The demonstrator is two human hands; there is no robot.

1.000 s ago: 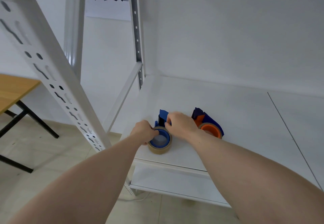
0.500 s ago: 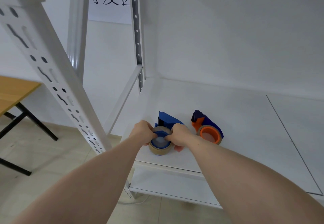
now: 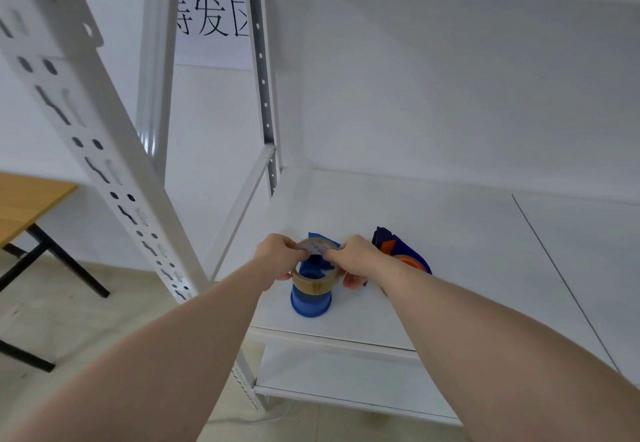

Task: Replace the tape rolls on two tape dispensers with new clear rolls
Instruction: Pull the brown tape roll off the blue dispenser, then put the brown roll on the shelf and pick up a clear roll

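Step in hand, by my reading: pulling old brown tape roll (image 3: 313,277) up off blue plastic dispenser hub (image 3: 311,303) on white metal shelf (image 3: 450,268); left hand (image 3: 277,258) and right hand (image 3: 356,259) each pinch roll's rim, fingers curled; roll about halfway off hub; second orange-and-blue dispenser (image 3: 403,254) just beside, untouched; next likely calls for straight lift clear, then new clear roll, none visible.
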